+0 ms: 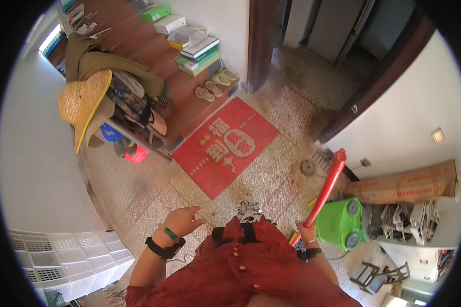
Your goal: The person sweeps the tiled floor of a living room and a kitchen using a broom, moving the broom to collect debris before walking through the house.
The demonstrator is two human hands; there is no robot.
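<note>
My right hand (308, 233) is closed around a long, shiny red pole (327, 188). The pole slants up and away to the right, and a yellow and red part shows below my fist. Its lower end is hidden by my body. My left hand (181, 223) is held out over the floor, holding nothing, with fingers apart. It wears a green bangle and a black wrist strap. Ahead of both hands a red doormat (200, 176) with pale lettering lies on the speckled floor. Just right of my right hand stands a green plastic tub (325, 225) with grey round wheels.
Wooden steps (187, 105) rise at the far left, bearing boxes (202, 60) and slippers (205, 93). Clothes and a straw hat (83, 102) hang on the railing. White baskets (71, 261) stand at left. A cardboard box (404, 183) and small stool (379, 276) are at right.
</note>
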